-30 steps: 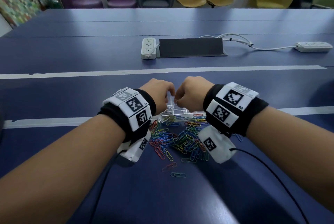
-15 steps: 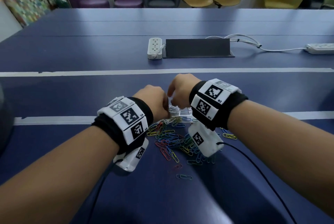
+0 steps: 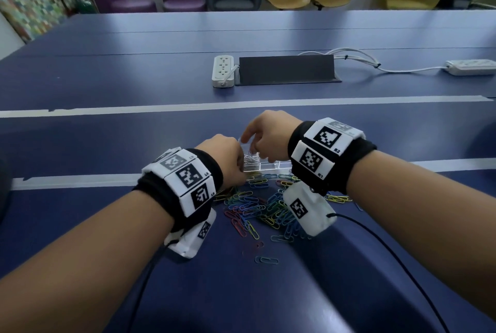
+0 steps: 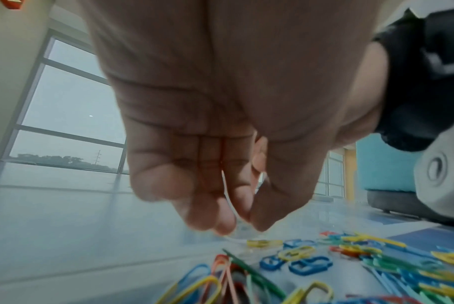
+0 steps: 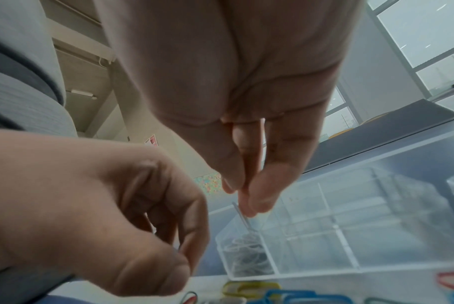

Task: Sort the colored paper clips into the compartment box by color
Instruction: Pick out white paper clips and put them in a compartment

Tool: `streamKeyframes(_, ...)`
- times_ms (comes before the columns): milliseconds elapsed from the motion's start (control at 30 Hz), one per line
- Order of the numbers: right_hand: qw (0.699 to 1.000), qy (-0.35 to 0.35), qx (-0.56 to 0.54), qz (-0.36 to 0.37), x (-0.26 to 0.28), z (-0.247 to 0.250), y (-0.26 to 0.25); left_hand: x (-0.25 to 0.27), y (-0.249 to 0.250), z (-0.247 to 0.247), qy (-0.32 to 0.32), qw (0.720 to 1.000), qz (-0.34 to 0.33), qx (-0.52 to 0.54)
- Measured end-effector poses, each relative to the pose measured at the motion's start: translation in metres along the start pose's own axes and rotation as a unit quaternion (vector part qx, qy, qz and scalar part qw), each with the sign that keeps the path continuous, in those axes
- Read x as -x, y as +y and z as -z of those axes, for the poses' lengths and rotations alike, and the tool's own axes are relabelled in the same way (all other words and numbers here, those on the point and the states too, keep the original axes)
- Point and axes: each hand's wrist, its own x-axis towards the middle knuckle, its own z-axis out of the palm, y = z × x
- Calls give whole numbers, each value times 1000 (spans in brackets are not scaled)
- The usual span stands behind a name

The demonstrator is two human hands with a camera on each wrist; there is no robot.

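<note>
A clear compartment box (image 3: 271,166) stands on the blue table just beyond a pile of colored paper clips (image 3: 257,209). Its near-left compartment holds white clips (image 5: 249,257); the other compartments look bare. My right hand (image 5: 242,197) hovers over that compartment and pinches a white clip (image 5: 242,216) that hangs down from thumb and fingertips. My left hand (image 3: 228,158) sits at the box's near-left corner with its fingers curled against the thumb (image 4: 236,216); a thin white wire, seemingly another white clip (image 4: 227,193), shows between them.
A lone blue clip (image 3: 266,260) lies nearer to me than the pile. Farther back sit a white power strip (image 3: 223,71), a black cable flap (image 3: 285,68) and a second power strip (image 3: 469,67) with its cord. Chairs line the far edge.
My right hand has lifted away from the left and moved over the box with a white clip. The left hand stays at the box's near-left corner.
</note>
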Motion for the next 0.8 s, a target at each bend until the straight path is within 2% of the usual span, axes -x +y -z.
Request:
streamKeyframes(267, 997, 8, 72, 27, 1, -9, 3, -2, 2, -7, -3, 1000, -1, -10)
streamKeyframes(467, 997, 12, 77, 23, -2, -13, 7, 1, 4, -4, -4, 1000, -8, -13)
streamKeyframes(667, 996, 10, 81, 44, 0, -11, 12, 4, 0, 17, 56, 998, -18, 34)
streamKeyframes(800, 999, 13, 21, 45, 4, -4, 15, -4, -1, 21, 84, 996, -10, 20)
